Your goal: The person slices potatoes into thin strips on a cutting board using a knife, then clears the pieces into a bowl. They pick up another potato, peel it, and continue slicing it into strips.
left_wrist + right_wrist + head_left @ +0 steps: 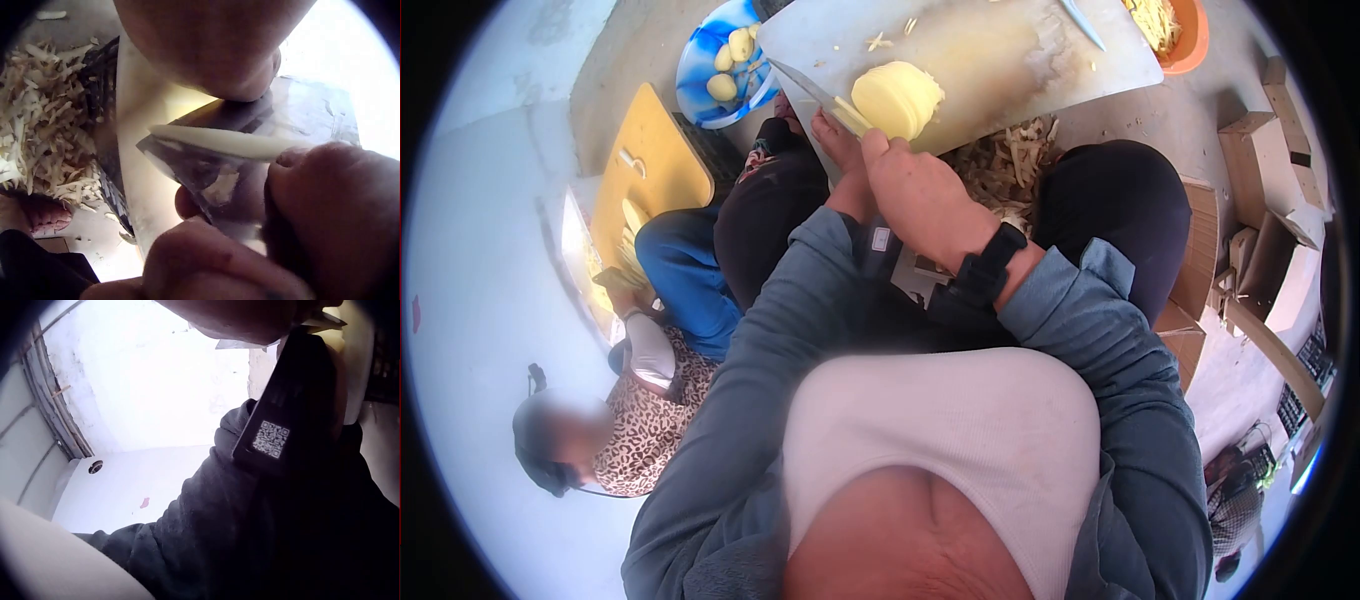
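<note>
My right hand [925, 190] grips a knife [805, 82] whose broad blade points toward the far left over the white cutting board [1010, 40]. Along the blade lies a pale potato slice [212, 141]. My left hand [838, 143] is at the blade, its thumb pressing the slice and its fingers curled below. Just right of the knife, a peeled potato [890, 98] cut into slices rests on the board. The knife handle is hidden within my right hand. In the right wrist view, only the blade's tip shows beyond the hand.
A blue-and-white bowl [698, 98] with several peeled potatoes stands left of the board. An orange bowl [1192, 40] of potato strips is at the right. Peelings [1010, 165] lie below the board. A light-blue utensil [1083, 25] lies on it. Another person [650, 440] sits at left.
</note>
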{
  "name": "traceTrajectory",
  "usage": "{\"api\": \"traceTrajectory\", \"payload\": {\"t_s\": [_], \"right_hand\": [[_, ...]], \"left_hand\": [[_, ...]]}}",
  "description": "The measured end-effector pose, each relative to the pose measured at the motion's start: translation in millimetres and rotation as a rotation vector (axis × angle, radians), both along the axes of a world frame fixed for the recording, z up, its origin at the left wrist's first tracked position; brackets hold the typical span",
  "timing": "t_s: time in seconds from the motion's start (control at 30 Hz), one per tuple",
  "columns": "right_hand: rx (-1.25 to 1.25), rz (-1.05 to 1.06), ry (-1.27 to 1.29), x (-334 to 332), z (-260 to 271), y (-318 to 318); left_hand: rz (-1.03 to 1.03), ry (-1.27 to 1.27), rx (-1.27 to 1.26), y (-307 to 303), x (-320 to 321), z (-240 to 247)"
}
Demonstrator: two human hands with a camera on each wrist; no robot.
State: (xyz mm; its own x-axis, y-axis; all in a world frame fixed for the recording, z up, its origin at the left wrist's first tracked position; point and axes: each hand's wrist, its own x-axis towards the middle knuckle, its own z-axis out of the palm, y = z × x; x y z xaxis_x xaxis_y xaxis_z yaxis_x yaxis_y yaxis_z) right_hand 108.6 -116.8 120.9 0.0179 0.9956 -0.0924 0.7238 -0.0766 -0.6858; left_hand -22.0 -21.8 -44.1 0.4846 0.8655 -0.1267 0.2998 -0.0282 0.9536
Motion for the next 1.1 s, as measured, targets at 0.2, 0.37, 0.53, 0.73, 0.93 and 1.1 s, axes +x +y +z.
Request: {"api": "traceTrajectory", "payload": {"t_s": [0.2,0.37,0.53,0.73,0.93,1.1], "right_hand": [[-0.009,0.01,0.04,2,-3,6],[-0.014,0.009,0.022,-1,-3,9],[-0.03,0.017,-0.029,-2,-10,17],[-0.048,0.018,-0.036,-3,-13,22],[-0.049,0.027,-0.06,-5,-21,28],[-0.065,0.025,-0.064,-3,-37,32]], "left_hand": [[0.226,-0.066,-0.008,9,11,2],[0.438,-0.083,0.024,15,22,5],[0.645,-0.033,0.083,22,36,5],[0.775,0.037,0.146,23,43,7],[0.8,0.079,0.24,22,42,7],[0.82,0.044,0.228,19,49,18]]}}
